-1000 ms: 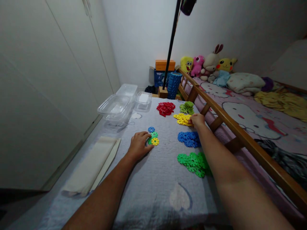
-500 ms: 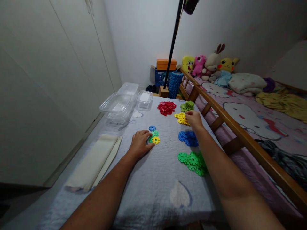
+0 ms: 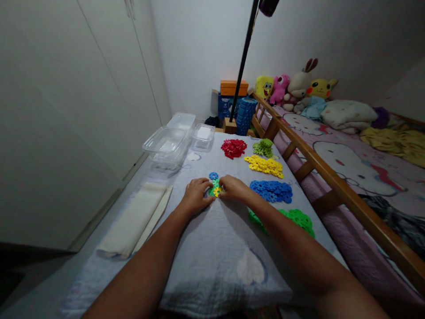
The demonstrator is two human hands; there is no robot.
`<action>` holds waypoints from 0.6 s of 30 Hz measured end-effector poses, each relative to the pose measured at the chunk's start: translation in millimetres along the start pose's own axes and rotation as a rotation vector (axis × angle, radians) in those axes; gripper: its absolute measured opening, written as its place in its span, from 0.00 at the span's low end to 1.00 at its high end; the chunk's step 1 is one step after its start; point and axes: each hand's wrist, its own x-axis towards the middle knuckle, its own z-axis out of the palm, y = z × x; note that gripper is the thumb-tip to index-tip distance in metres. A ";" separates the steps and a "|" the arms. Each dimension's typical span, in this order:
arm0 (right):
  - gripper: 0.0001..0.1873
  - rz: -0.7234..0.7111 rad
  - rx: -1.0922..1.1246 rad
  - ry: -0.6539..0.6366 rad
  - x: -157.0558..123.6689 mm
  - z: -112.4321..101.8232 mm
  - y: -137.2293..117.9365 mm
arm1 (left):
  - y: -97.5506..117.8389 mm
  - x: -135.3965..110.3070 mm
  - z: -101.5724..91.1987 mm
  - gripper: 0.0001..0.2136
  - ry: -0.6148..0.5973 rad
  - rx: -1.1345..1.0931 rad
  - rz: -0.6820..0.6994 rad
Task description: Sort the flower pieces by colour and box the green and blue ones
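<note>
Small flower-shaped plastic discs with notched rims lie joined or touching in the middle of the cloth. A blue disc [image 3: 213, 176] is farthest, then a green disc [image 3: 215, 182], with a yellow disc [image 3: 217, 192] nearest me. My left hand [image 3: 197, 195] curls around the left side of this group, thumb and fingertips closed on the green part. From the right, my right hand [image 3: 234, 188] pinches at the yellow disc's edge; its fingers partly hide what they hold. Both hands rest low at the cloth.
Piles of red pieces [image 3: 234, 148], light green pieces [image 3: 263, 147], yellow discs [image 3: 264, 166], blue discs [image 3: 271, 191] and green discs [image 3: 300, 220] lie to the right. Clear plastic boxes [image 3: 165, 141] and a folded cloth [image 3: 134, 221] are left. A wooden bed rail [image 3: 308, 164] borders the table.
My right hand has moved from the yellow pile left and nearer to the small disc group. My left hand has stayed at the group. The view has shifted slightly.
</note>
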 end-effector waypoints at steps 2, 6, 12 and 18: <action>0.17 0.000 -0.003 0.013 0.3 5.4 0.3 | -1.3 0.2 1.1 0.19 0.000 0.009 0.002; 0.09 0.001 0.089 0.041 1.7 6.6 7.0 | -3.8 0.6 2.7 0.18 0.003 0.011 0.011; 0.03 0.091 0.376 0.176 4.4 -20.6 53.7 | -5.4 1.0 3.7 0.18 0.004 0.010 0.013; 0.08 0.477 0.571 0.633 5.7 -48.8 142.8 | -7.7 1.9 5.6 0.18 0.006 0.012 0.017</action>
